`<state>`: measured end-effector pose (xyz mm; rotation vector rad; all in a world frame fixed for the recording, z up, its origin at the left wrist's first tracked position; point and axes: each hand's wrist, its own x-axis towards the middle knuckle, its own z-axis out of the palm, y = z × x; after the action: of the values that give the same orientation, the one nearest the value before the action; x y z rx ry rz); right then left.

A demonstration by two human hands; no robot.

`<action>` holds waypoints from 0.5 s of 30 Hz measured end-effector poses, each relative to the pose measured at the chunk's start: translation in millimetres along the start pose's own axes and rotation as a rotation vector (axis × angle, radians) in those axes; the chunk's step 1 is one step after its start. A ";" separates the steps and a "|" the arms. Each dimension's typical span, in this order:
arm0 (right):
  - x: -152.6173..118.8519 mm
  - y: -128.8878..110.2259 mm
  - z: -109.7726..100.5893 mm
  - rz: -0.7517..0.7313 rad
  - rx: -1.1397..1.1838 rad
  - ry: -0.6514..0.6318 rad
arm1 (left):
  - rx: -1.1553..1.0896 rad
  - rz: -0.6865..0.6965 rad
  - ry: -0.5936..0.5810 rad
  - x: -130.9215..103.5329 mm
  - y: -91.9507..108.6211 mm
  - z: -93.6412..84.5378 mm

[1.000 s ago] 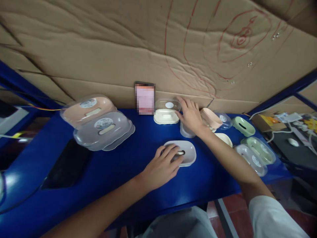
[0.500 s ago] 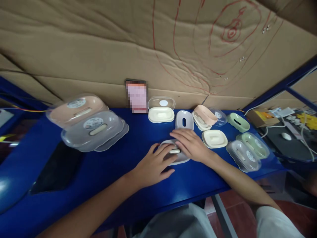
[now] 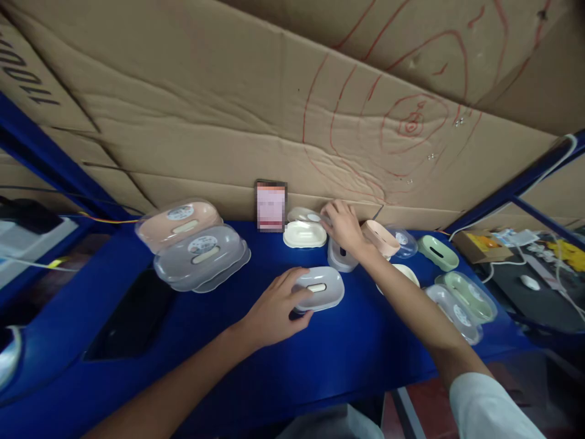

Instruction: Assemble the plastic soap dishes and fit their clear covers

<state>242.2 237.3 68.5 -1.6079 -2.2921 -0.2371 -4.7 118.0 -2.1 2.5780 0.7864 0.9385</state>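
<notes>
Left hand [image 3: 278,305] grips pale-grey oval plastic tray [image 3: 333,285], presumably steadying it; beyond tray, right hand [image 3: 343,224] pinches clear plastic lid [image 3: 301,214].

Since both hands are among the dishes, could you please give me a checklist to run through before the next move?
Left hand at the front grey dish: ok, around its left end.
Front grey dish upright on the table: ok.
Right hand at the clear lid: ok, by its right edge.
Firm hold by either hand: cannot tell.
Unblocked view of the rear grey dish: not ok, the right hand partly hides it.
</notes>
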 end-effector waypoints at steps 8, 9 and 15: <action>-65.1 -11.5 -21.7 -0.181 0.223 -0.039 | -0.228 -0.330 0.114 0.2 -13.8 2.3; -81.1 -14.2 -23.3 -0.200 0.273 -0.022 | -0.258 -0.357 0.149 -0.2 -15.7 4.2; -151.3 -18.9 -17.5 -0.239 0.515 -0.036 | -0.298 -0.354 0.015 -1.5 -20.5 5.0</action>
<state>274.2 91.8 31.4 -1.0915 -2.3165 0.3088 -10.4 133.3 -15.5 2.0931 0.9832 0.8871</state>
